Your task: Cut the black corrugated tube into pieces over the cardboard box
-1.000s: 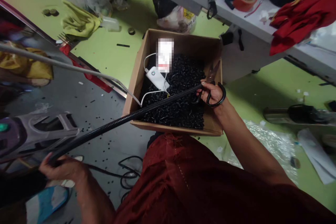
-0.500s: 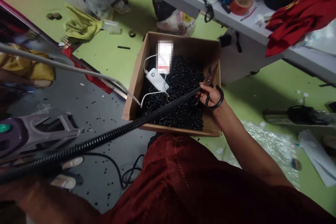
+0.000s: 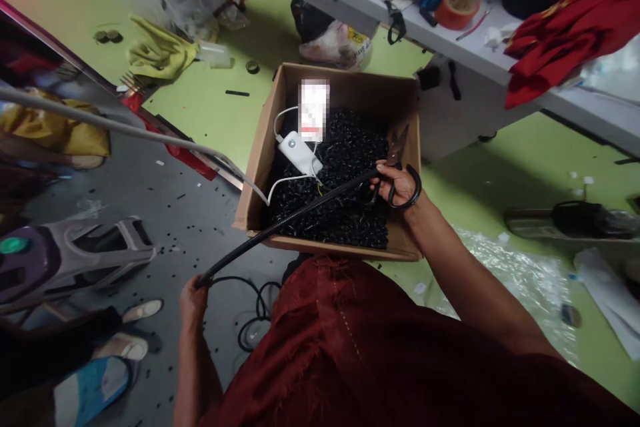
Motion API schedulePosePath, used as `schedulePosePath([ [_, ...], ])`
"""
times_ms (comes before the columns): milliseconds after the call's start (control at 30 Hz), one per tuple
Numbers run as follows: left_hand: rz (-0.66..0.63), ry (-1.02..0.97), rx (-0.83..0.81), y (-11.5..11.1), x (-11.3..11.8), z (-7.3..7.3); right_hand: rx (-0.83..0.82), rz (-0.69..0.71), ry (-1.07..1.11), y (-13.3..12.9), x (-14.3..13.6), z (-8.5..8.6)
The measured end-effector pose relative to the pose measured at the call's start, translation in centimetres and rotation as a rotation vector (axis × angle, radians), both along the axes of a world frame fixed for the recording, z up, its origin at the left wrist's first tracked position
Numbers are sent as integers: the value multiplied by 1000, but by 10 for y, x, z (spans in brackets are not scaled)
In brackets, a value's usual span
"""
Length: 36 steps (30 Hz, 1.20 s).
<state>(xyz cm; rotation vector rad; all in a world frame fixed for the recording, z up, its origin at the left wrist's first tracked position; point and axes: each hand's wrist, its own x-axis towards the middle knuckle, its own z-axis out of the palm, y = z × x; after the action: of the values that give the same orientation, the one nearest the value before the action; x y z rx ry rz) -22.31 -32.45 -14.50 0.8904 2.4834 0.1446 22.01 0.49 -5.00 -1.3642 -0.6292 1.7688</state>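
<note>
A black corrugated tube (image 3: 285,221) stretches between both of my hands, sloping up to the right across the cardboard box (image 3: 325,250). My left hand (image 3: 195,293) is closed around the tube, left of the box and lower down. At the box's right side, my right hand (image 3: 399,185) pinches the tube's upper end and also holds black-handled scissors (image 3: 397,144), fingers through a handle, blades pointing away from me. Many small black pieces (image 3: 350,140) fill the box. On them lie a white power bank (image 3: 300,151) with a cable and a device with a blurred-out screen (image 3: 314,107).
A white cable (image 3: 150,135) runs in from the left to the box. Black cable (image 3: 257,307) lies coiled on the floor. A purple and grey stool (image 3: 75,250) and another person's feet (image 3: 135,327) are at left. Orange tape (image 3: 457,9) rests on the table above.
My left hand has come in from the lower left edge to a grip nearer the box. The tube's span between my hands looks shorter and thinner. My right hand has barely shifted.
</note>
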Motion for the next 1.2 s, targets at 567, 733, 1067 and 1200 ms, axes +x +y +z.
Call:
schedulePosePath([
  [567, -404, -218, -362, 8, 31, -9, 25, -9, 26, -6, -5, 5],
  [733, -340, -290, -357, 25, 26, 26, 20, -1, 13, -8, -8, 7],
  [1067, -487, -548, 248, 106, 70, 197, 22, 13, 16, -8, -7, 9],
  [1200, -750, -486, 323, 142, 114, 214, 33, 39, 17, -9, -8, 11],
])
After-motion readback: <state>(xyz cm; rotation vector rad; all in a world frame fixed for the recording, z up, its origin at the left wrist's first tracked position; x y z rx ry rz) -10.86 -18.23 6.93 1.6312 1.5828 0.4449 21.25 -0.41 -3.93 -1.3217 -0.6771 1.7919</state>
